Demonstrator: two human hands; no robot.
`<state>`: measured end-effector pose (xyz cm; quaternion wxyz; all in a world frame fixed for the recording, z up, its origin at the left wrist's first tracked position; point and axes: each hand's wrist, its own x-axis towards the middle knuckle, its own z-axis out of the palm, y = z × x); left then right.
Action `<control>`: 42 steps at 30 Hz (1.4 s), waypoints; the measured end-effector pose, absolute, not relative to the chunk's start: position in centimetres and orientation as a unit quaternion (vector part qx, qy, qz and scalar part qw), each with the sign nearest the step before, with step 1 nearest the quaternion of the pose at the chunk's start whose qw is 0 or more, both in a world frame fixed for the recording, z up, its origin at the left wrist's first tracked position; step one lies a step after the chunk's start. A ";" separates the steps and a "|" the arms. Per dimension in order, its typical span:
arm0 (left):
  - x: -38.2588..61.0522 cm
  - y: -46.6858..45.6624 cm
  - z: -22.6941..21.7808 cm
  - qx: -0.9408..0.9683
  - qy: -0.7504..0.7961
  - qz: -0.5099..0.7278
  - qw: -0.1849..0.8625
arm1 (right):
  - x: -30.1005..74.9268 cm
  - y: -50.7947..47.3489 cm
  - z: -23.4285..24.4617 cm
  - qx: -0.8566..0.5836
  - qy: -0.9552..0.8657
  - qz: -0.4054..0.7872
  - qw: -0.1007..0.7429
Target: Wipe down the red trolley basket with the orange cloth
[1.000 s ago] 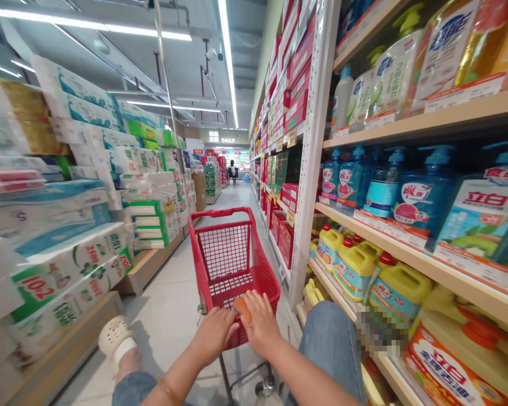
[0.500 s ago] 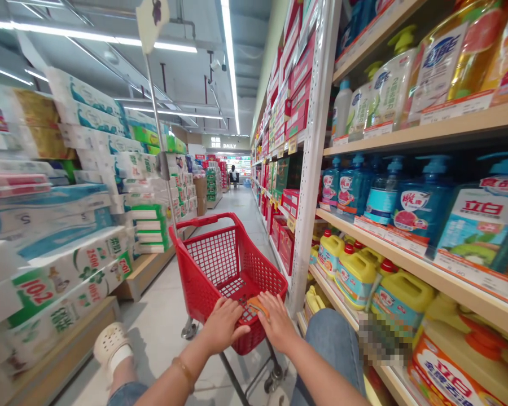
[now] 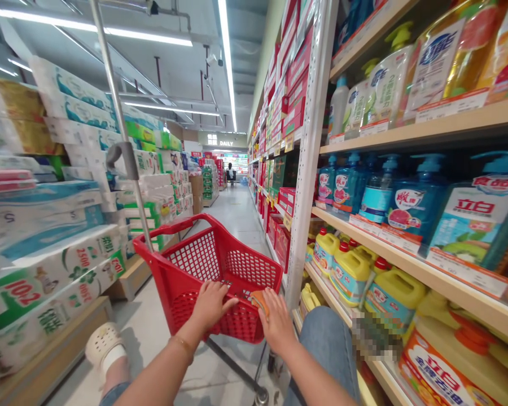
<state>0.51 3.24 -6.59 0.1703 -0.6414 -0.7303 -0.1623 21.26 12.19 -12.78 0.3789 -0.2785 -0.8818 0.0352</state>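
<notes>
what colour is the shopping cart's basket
The basket is red; it shows best in the head view.

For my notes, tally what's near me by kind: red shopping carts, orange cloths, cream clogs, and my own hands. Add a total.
Red shopping cart: 1
Orange cloth: 1
Cream clog: 1
Hands: 2 (left hand, right hand)
Total: 5

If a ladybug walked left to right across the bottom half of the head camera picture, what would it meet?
Cream shoe, left hand, right hand on an orange cloth, jeans knee, big bottle with an orange cap.
</notes>
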 end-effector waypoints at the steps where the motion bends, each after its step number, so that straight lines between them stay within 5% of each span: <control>1: 0.1 3.1 -6.4 -0.629 -0.740 -0.165 0.174 | 21.4 12.7 -12.6 -0.288 -0.879 0.036 0.379; 32: -0.4 -1.8 -3.1 -0.525 -0.797 -0.102 0.280 | 13.7 13.0 -9.9 -0.296 -0.878 0.054 0.373; 42: 1.5 -1.9 -0.5 -0.570 -0.748 -0.217 0.262 | 12.2 11.9 -9.5 -0.229 -0.893 0.063 0.383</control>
